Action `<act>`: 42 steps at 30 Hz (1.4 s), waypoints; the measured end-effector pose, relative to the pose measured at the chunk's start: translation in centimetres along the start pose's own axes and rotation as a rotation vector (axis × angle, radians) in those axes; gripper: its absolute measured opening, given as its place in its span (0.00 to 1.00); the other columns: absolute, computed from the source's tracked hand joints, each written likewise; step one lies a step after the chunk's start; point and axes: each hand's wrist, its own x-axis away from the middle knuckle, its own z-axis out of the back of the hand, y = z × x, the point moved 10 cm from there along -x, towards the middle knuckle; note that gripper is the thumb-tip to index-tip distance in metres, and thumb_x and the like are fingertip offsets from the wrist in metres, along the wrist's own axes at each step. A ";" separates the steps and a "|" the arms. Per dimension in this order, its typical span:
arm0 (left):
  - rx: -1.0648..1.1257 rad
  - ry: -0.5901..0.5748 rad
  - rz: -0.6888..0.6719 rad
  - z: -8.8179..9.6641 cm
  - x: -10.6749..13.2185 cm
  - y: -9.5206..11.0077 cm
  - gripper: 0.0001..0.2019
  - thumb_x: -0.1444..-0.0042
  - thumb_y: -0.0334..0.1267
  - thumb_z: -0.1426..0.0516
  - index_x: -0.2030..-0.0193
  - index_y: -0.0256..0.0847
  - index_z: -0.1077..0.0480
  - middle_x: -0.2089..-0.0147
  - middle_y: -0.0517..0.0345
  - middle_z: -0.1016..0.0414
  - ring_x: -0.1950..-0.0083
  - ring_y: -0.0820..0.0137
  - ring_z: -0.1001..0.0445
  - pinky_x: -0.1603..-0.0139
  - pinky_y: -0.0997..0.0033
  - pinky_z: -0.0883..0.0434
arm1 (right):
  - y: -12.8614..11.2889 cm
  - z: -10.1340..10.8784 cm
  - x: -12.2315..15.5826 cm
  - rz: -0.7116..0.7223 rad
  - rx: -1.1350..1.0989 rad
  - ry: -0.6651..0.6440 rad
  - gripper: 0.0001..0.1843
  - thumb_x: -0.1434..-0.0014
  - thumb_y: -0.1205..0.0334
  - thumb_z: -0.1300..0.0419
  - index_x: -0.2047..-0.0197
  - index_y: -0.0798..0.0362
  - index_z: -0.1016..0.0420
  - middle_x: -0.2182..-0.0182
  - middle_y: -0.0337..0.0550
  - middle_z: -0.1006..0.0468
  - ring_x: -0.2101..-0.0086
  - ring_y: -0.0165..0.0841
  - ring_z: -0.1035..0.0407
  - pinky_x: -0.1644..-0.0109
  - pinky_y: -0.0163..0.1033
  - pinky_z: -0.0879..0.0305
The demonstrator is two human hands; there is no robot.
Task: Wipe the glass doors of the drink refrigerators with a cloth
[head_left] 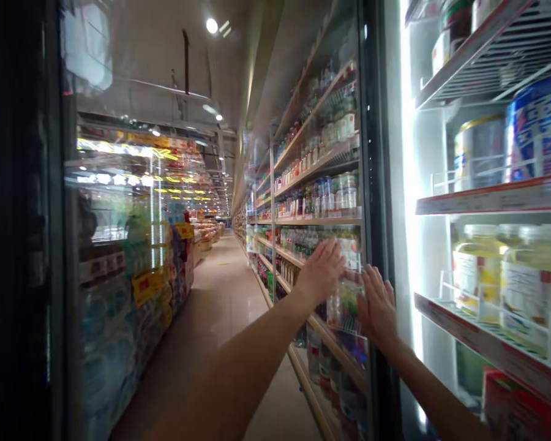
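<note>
In the head view, my left hand [320, 269] reaches in from the bottom left. Its fingers are stretched out flat, close to the glass door [232, 294], and it holds nothing. Whether the fingertips touch the glass I cannot tell. My right hand [379, 306] is beside the door's dark frame [379, 153], fingers extended and a little apart, with nothing in them. Contact with the frame is not plain to see either. Bottles and cans on shelves show in or through the glass behind both hands.
On the right, lit cooler shelves hold a blue can pack [535, 128], a can [480, 150] and pale yellow bottles [477, 263]. A red box [518, 404] sits low. An aisle floor [220, 269] and stacked goods with yellow signs [147, 286] appear at left in the glass.
</note>
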 end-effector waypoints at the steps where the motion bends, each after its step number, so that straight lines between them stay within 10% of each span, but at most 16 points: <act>1: 0.009 -0.018 -0.056 -0.5 0.6 1.3 0.18 0.39 0.34 0.53 0.44 0.33 0.36 0.36 0.44 0.40 0.34 0.58 0.45 0.36 0.56 0.46 | 0.0 -0.2 -0.2 -0.004 0.006 0.005 0.33 0.38 0.65 0.55 0.32 0.46 0.62 0.36 0.50 0.44 0.37 0.41 0.51 0.38 0.58 0.50; 5: 0.022 -0.051 -0.185 -1.2 2.1 3.6 0.16 0.41 0.37 0.50 0.48 0.39 0.33 0.39 0.52 0.35 0.36 0.65 0.40 0.36 0.62 0.46 | 0.0 -0.8 -0.7 -0.028 -0.007 0.007 0.33 0.38 0.65 0.56 0.32 0.46 0.63 0.36 0.50 0.44 0.37 0.41 0.51 0.38 0.58 0.49; 10: -0.014 -0.030 0.009 0.5 1.7 -0.7 0.19 0.40 0.33 0.53 0.42 0.34 0.38 0.34 0.43 0.44 0.33 0.57 0.47 0.36 0.52 0.48 | -0.1 -0.7 -0.6 -0.045 -0.044 0.010 0.32 0.37 0.64 0.57 0.32 0.45 0.63 0.36 0.50 0.45 0.37 0.41 0.51 0.38 0.59 0.50; 16: 0.054 -0.115 -0.309 -0.8 5.9 4.4 0.14 0.41 0.37 0.50 0.50 0.41 0.31 0.40 0.55 0.34 0.36 0.64 0.40 0.37 0.62 0.44 | -1.1 -0.2 -0.8 -0.039 -0.087 0.051 0.31 0.37 0.64 0.57 0.32 0.44 0.61 0.37 0.50 0.43 0.37 0.41 0.50 0.39 0.59 0.48; 22: -0.057 0.026 0.051 2.8 3.8 -3.5 0.18 0.39 0.33 0.53 0.43 0.36 0.37 0.35 0.46 0.43 0.32 0.58 0.48 0.35 0.55 0.48 | -1.8 0.1 -1.1 -0.062 -0.123 0.078 0.31 0.37 0.63 0.56 0.32 0.44 0.60 0.36 0.49 0.45 0.37 0.41 0.51 0.38 0.60 0.51; 28: -0.070 0.004 -0.185 3.7 7.9 -2.0 0.17 0.40 0.34 0.51 0.45 0.39 0.36 0.36 0.50 0.39 0.34 0.61 0.44 0.35 0.59 0.47 | -4.4 -1.4 -1.8 -0.012 -0.164 0.058 0.32 0.38 0.65 0.55 0.32 0.45 0.60 0.36 0.49 0.45 0.37 0.40 0.51 0.38 0.58 0.49; 34: -0.154 0.093 0.131 6.8 9.7 -7.5 0.19 0.39 0.34 0.52 0.41 0.38 0.40 0.34 0.45 0.44 0.32 0.59 0.50 0.35 0.54 0.46 | -6.5 -1.4 -2.9 -0.015 -0.200 0.066 0.32 0.38 0.65 0.55 0.32 0.46 0.60 0.36 0.50 0.46 0.36 0.41 0.52 0.37 0.59 0.51; 38: -0.107 0.014 -0.166 6.3 11.9 -4.4 0.18 0.41 0.33 0.51 0.44 0.39 0.37 0.36 0.50 0.40 0.33 0.61 0.46 0.35 0.59 0.46 | -8.5 -1.1 -3.9 0.027 -0.228 0.078 0.32 0.38 0.65 0.55 0.32 0.45 0.60 0.36 0.49 0.45 0.37 0.41 0.51 0.38 0.59 0.50; 42: -0.190 0.047 0.101 8.5 11.7 -9.3 0.20 0.40 0.33 0.51 0.40 0.39 0.41 0.34 0.46 0.45 0.32 0.59 0.50 0.36 0.55 0.45 | -10.2 -0.9 -4.7 0.055 -0.272 0.085 0.32 0.38 0.66 0.55 0.32 0.46 0.59 0.36 0.50 0.46 0.36 0.41 0.52 0.37 0.60 0.51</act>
